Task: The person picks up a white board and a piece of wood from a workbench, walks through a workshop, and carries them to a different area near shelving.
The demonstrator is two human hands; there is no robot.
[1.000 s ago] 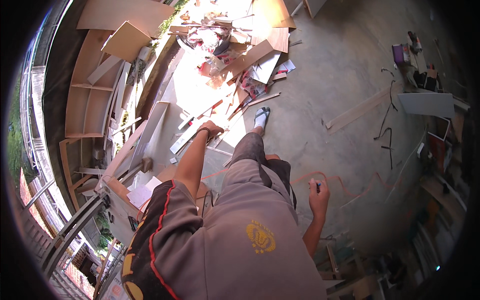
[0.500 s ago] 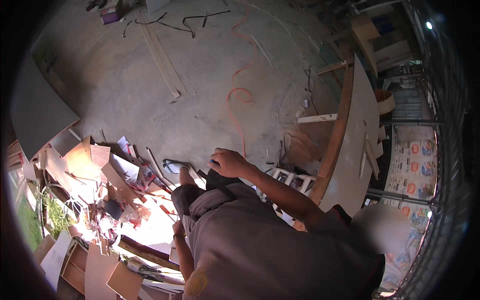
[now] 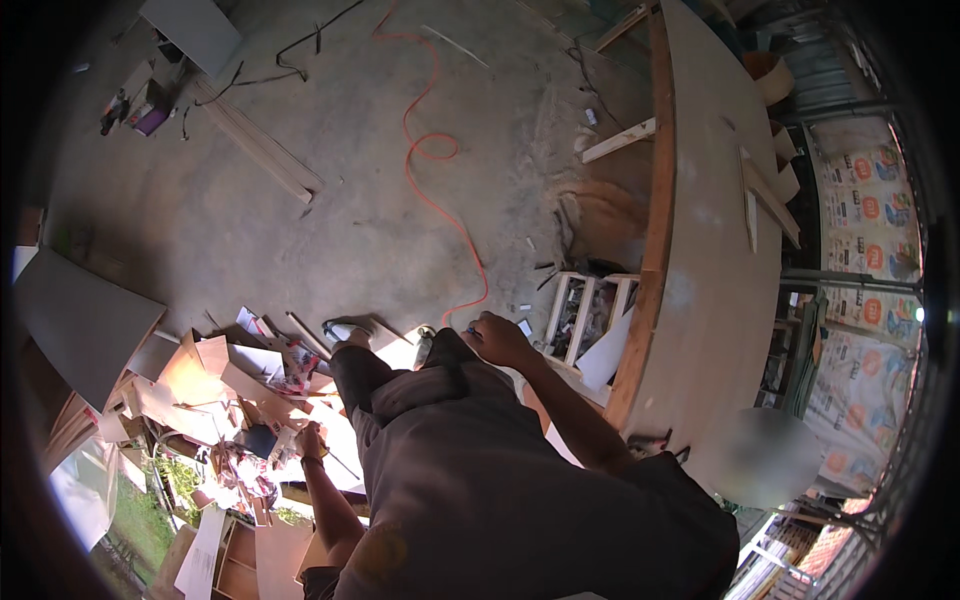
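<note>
My right hand (image 3: 497,340) is closed in front of my body, near the thigh. A small blue thing (image 3: 471,331) shows at its fingers; too little of it is visible to tell its kind. Lower on the left, my left hand (image 3: 310,440) hangs at the end of a bent arm, with a band at the wrist. Its fingers are small and lost against the bright scrap pile (image 3: 215,385), so whether it holds anything does not show. Neither hand appears to touch the long workbench (image 3: 715,270) on my right.
An orange cord (image 3: 410,165) loops across the concrete floor (image 3: 330,250) ahead. Long boards (image 3: 255,140) lie at the far left. A dark grey panel (image 3: 85,320) stands beside the scrap. Close to the bench is a white slatted wooden frame (image 3: 575,320); wood strips (image 3: 765,205) rest on the top.
My view has turned and shifted, so the bench and floor sit differently in it. My left arm now reaches farther out from my body; my right hand remains in front, closed.
</note>
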